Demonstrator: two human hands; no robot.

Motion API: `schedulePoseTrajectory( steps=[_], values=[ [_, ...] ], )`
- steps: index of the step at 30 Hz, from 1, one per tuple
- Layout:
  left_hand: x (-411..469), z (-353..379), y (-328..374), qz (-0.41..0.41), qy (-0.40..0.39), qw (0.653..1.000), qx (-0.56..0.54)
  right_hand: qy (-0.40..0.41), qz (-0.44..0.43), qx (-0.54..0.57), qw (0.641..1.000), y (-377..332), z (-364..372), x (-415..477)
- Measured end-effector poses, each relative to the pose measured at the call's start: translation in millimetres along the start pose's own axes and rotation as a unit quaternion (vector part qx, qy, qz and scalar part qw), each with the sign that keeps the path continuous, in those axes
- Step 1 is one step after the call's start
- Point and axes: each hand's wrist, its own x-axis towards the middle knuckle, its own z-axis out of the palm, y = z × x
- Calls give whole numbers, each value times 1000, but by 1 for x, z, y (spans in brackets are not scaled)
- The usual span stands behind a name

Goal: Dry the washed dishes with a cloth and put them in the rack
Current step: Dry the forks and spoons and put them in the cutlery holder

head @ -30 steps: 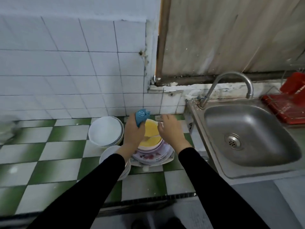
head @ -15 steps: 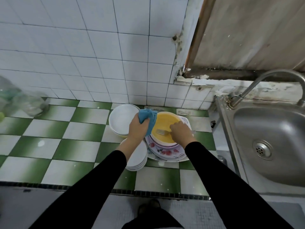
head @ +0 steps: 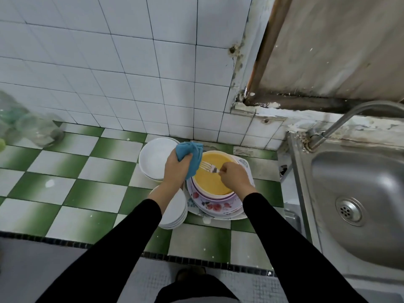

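My left hand [head: 176, 169] grips a bunched blue cloth [head: 191, 154] just left of a yellow plate [head: 211, 176]. That plate tops a stack of flowered plates [head: 215, 207] on the green-and-white tiled counter [head: 87, 189]. My right hand [head: 235, 177] pinches the handle of a metal fork [head: 207, 166], whose tines point left toward the cloth over the yellow plate. A stack of white bowls [head: 153, 158] stands behind my left hand, and a stack of white plates [head: 175, 215] lies under my left forearm. No rack is in view.
A steel sink [head: 354, 193] with a curved tap [head: 341, 119] fills the right side. Clear glass jars [head: 32, 130] stand at the far left against the white tiled wall. The counter's front edge runs across below the dishes.
The view has tilted down and swung left, so the red rack at the right is out of sight. My right hand has picked up the fork from the yellow plate.
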Motion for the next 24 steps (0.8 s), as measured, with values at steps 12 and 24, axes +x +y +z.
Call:
schedulePoseTrajectory(
  steps=[12,24],
  values=[
    [2,-8,31,25,20,998,-44,42,25,586,809,-31,-46,-18],
    [9,-30,52,-106,-21,970,-219,64,-36,677,732,-70,-53,-39]
  ],
)
